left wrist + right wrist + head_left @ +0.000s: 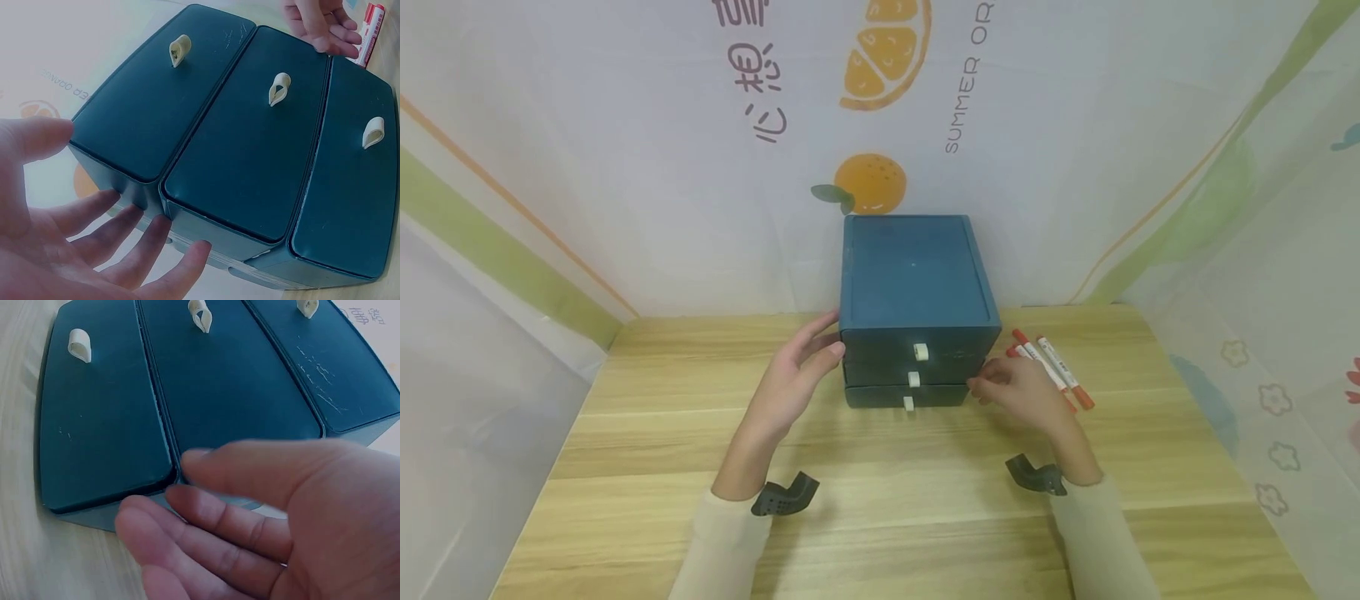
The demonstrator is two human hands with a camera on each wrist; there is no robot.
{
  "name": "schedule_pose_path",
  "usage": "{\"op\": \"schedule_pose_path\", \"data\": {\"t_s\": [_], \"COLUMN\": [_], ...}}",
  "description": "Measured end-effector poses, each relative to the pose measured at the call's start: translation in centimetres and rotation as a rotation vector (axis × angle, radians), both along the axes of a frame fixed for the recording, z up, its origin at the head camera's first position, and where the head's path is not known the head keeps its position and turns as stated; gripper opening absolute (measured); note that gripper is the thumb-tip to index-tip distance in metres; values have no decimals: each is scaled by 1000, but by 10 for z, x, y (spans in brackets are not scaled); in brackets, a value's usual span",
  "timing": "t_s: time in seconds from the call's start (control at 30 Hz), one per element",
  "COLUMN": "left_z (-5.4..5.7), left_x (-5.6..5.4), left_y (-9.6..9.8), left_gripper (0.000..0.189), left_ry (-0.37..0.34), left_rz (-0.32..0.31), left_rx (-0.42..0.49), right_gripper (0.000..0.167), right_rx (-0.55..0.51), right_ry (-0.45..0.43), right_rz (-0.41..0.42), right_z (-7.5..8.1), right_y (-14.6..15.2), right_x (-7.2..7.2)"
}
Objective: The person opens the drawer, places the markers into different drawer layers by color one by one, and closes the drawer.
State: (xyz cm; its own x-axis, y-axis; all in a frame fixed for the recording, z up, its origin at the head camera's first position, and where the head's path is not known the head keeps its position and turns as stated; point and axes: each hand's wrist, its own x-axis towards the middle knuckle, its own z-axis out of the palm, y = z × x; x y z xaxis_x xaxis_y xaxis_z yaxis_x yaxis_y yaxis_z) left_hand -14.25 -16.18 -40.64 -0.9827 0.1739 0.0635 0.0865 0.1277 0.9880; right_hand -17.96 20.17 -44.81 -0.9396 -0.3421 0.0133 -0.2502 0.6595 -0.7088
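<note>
A dark teal cabinet with three stacked drawers stands at the back of the table, its front facing me. Each drawer carries a small cream loop pull, such as the top pull. My left hand is at the cabinet's left side, fingers spread along the wall and thumb by the front edge. At the lower right front corner is my right hand, its fingers loosely bent. In the right wrist view, the thumb overlaps the seam between the bottom and middle drawers, and nothing shows between thumb and fingers.
Red-and-white markers lie on the wooden table, just right of the cabinet and partly behind my right hand. A white printed cloth with orange fruit pictures hangs behind the table and along its sides.
</note>
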Motion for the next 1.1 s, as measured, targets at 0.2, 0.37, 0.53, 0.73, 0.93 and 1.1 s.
{"op": "schedule_pose_path", "data": {"t_s": [0.2, 0.37, 0.53, 0.73, 0.93, 1.1], "left_z": [-1, 0, 0, -2, -2, -2], "left_x": [-1, -1, -1, -1, -1, -1], "left_y": [0, 0, 0, -1, -1, 0], "left_gripper": [60, 60, 60, 60, 59, 59], "left_ry": [5, 7, 5, 5, 11, 13], "left_rz": [-2, -6, -3, 4, 1, -3], "left_rx": [-1, -2, 0, 3, 10, 12], "right_gripper": [12, 13, 13, 12, 14, 19], "right_rx": [-24, -17, -30, -33, 33, -27], "right_ry": [-46, -60, -93, -106, -57, -116], "right_rz": [-32, -39, -33, -38, 4, 49], "right_z": [-8, -11, -12, -8, -6, 4], "right_y": [1, 2, 2, 1, 13, 17], "right_x": [-3, -5, -6, -7, -5, -1]}}
